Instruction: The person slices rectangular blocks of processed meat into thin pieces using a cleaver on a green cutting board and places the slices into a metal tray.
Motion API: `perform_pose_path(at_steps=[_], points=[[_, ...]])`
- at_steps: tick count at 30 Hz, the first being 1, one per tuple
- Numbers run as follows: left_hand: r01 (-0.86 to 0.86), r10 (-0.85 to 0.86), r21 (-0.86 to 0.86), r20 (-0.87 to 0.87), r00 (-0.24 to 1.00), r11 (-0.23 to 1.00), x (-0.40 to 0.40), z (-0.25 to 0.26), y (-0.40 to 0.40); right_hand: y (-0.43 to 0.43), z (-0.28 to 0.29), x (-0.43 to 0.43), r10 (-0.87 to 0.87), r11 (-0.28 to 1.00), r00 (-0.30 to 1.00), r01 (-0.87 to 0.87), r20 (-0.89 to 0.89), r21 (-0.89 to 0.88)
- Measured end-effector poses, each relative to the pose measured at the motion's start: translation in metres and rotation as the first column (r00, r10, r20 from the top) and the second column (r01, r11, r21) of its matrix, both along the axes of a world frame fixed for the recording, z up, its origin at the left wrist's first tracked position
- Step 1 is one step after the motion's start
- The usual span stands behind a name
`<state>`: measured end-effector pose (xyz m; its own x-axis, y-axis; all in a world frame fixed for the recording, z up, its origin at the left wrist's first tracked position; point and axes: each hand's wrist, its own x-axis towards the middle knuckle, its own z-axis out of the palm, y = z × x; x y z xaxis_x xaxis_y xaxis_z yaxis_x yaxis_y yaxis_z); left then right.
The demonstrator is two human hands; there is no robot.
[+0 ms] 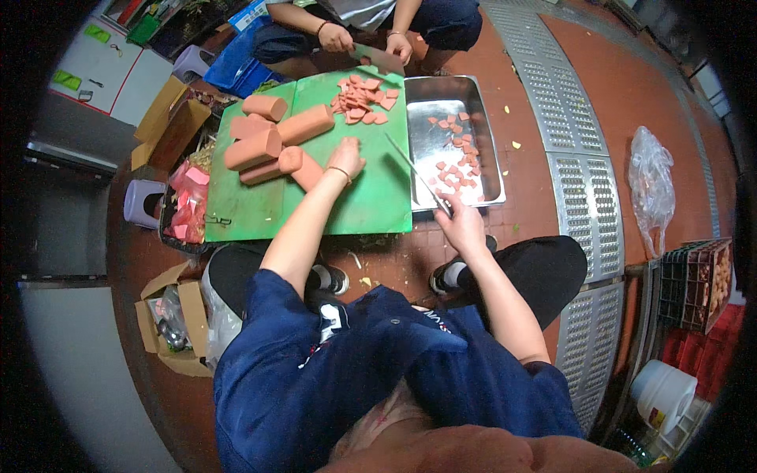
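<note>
In my right hand is the handle of a long knife. Its blade points up and left, across the near edge of a steel tray and over the right side of a green cutting board. My left hand is low over the board, fingers curled, beside the tilted sausage log; whether it grips anything is hidden. More thick pink sausage logs lie piled on the board's left half. Cut sausage slices are heaped at its far right, and small pieces are scattered in the tray.
Across the board a co-worker's hands hold a cleaver. Left of the board stand a bin of pink wrappers, a purple stool and cardboard boxes. A metal drain grating runs along the right, near a plastic bag.
</note>
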<state>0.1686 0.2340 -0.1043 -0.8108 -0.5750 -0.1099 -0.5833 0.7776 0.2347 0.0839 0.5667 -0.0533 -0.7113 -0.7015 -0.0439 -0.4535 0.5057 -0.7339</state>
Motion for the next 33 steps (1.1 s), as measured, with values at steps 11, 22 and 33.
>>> perform_pose_path(at_steps=[11, 22, 33], points=[[-0.135, 0.134, 0.021, -0.323, 0.937, 0.991, 0.052, -0.017, 0.094, 0.005, -0.009, 0.013, 0.088, 0.996, 0.993, -0.087, 0.077, -0.024], [-0.134, 0.178, 0.133, -0.416, 0.892, 0.982, 0.066, -0.028, 0.098, -0.009, 0.002, 0.041, 0.326, 0.934, 0.918, -0.276, -0.226, 0.226], [-0.101, 0.138, 0.105, -0.458, 0.878, 0.989, 0.066, -0.024, 0.101, -0.035, -0.022, 0.031, 0.43, 0.881, 0.862, -0.334, -0.27, 0.336]])
